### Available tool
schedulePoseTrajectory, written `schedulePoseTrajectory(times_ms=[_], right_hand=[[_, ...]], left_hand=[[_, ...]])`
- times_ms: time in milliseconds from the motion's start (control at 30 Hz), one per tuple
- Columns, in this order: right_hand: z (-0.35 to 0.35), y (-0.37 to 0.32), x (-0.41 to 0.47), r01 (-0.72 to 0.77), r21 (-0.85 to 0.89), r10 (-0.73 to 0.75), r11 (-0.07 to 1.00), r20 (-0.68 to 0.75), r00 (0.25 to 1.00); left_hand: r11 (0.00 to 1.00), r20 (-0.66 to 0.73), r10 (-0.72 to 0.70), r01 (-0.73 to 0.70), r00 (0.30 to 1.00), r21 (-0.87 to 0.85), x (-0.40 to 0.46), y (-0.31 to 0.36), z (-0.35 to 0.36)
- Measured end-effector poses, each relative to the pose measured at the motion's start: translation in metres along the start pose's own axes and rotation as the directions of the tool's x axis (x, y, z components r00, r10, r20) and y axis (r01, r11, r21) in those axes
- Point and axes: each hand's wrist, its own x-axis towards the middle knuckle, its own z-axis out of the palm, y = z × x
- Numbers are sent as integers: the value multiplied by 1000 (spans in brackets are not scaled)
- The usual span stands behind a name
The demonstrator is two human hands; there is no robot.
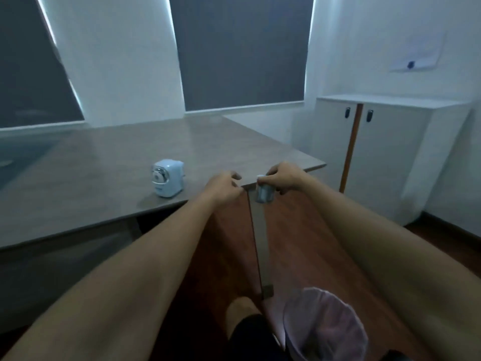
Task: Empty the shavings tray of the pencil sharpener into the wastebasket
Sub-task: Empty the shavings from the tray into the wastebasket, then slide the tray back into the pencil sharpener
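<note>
- Grey wood-grain desk (pixel 109 162) in a dim office; its near corner marks the work area.
- Small translucent bluish shavings tray (pixel 263 194) hangs just past that corner, pinched from above in the right hand (pixel 282 178).
- Left hand (pixel 224 186) is loosely curled beside it, holding nothing visible.
- Pale blue boxy pencil sharpener (pixel 168 177) stands on the desk, apart.
- Pink-lined round wastebasket (pixel 322 327) sits on the floor below; judged advice: keep the tray level, lower it inside the rim, then tip.
</note>
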Motion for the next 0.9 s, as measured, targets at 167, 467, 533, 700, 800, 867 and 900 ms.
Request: schedulePoseTrajectory(times_ms=[167, 467, 533, 700, 800, 867, 900], right_hand=[[17, -57, 28, 74, 275, -50, 959, -90, 995], [78, -95, 79, -12, 711, -28, 703, 44, 999], [83, -93, 83, -20, 795, -45, 607, 59, 997], [80, -89, 98, -16, 874, -118, 486, 84, 989], [74, -89, 103, -44, 878, -139, 476, 124, 983], [73, -92, 106, -74, 902, -134, 426, 144, 980], [73, -94, 107, -89, 915, -141, 394, 155, 978]], left_hand=[[998, -341, 43, -28, 939, 48, -15, -27, -72], [979, -427, -204, 194, 881, -66, -3, -108, -94], [978, -411, -208, 192, 887, -80, 4, -117, -89], [982, -428, -185, 151, 884, -113, 18, -128, -84], [973, -439, -205, 135, 875, -186, 23, -134, -88], [945, -445, -264, 137, 856, -297, 24, -137, -93], [921, -439, -304, 143, 846, -362, 24, -138, -96]])
